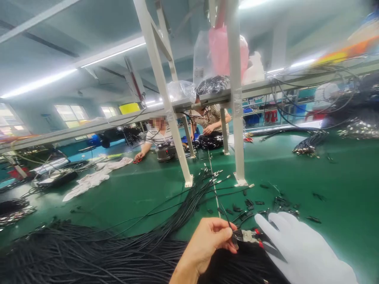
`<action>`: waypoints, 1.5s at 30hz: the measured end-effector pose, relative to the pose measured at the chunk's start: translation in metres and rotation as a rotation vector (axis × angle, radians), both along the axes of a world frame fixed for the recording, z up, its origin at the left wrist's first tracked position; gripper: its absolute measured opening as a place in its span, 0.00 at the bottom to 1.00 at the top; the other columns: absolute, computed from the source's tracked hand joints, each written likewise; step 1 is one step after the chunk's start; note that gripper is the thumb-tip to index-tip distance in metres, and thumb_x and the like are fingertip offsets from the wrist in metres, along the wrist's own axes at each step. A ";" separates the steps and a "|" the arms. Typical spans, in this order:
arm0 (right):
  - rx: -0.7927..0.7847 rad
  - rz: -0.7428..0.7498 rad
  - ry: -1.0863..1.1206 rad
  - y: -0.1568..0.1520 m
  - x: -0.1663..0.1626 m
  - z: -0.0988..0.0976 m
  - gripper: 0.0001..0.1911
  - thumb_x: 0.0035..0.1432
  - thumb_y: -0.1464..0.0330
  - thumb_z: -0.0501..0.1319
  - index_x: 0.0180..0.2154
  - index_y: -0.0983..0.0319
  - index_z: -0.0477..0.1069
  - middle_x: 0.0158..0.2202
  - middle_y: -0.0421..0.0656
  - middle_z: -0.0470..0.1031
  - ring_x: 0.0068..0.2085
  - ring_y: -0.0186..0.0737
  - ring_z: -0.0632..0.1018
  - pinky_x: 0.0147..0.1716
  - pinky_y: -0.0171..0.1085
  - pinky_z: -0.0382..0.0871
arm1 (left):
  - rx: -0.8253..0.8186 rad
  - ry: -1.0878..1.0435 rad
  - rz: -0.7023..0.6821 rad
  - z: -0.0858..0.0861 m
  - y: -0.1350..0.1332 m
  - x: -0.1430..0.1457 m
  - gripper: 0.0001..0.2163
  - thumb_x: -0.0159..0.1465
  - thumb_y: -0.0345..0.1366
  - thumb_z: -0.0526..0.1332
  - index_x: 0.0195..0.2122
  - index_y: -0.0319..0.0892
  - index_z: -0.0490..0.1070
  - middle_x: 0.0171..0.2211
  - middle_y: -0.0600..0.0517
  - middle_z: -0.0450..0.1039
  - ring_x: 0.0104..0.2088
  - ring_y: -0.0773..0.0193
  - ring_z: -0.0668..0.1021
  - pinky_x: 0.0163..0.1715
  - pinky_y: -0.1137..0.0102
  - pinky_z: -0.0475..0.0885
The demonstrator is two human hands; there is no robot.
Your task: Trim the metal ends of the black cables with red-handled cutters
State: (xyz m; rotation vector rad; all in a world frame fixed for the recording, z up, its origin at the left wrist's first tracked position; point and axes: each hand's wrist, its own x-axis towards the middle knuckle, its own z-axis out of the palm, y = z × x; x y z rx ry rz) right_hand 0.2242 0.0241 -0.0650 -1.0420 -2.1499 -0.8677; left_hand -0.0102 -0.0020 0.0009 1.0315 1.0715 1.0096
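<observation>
My bare left hand [205, 242] pinches a thin black cable [227, 215] close to its end, between thumb and fingers. In a white glove, my right hand [302, 246] is wrapped round pliers [249, 236] with red-and-black handles. The jaws of the pliers meet the dark cable end at my left fingertips; whether they are closed on it I cannot tell. Below and to the left spreads a large heap of black cables [89, 250], and one bundle with silvery plug ends [217, 175] runs away from me. Small black plastic pieces [249, 204] lie scattered beyond my hands.
White metal legs [239, 157] of an overhead rack stand on the green table [142, 189]. A white cloth [91, 181] lies on the left, another cable bundle [309, 144] at the back right. Across the table, two people [211, 118] sit near a dark grey device [166, 152].
</observation>
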 end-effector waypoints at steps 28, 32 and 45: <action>-0.191 -0.097 0.097 -0.017 -0.012 0.006 0.08 0.62 0.63 0.55 0.38 0.54 0.72 0.28 0.38 0.72 0.27 0.38 0.74 0.26 0.37 0.62 | -0.035 -0.264 -0.047 0.000 0.003 -0.008 0.13 0.52 0.38 0.74 0.32 0.35 0.78 0.26 0.49 0.75 0.24 0.68 0.77 0.31 0.72 0.74; -0.355 -0.234 0.169 -0.017 -0.015 0.012 0.11 0.63 0.58 0.56 0.37 0.53 0.74 0.30 0.39 0.75 0.29 0.41 0.77 0.25 0.38 0.65 | 0.006 -0.340 0.112 -0.003 0.009 -0.012 0.16 0.48 0.40 0.77 0.33 0.35 0.77 0.28 0.49 0.77 0.27 0.67 0.78 0.35 0.71 0.75; -0.177 -0.067 0.248 -0.010 -0.019 0.009 0.22 0.59 0.61 0.55 0.52 0.62 0.71 0.48 0.49 0.78 0.46 0.47 0.80 0.38 0.41 0.78 | 0.138 -0.288 0.172 -0.004 0.008 0.005 0.13 0.51 0.38 0.75 0.30 0.35 0.76 0.34 0.46 0.79 0.33 0.63 0.79 0.38 0.65 0.77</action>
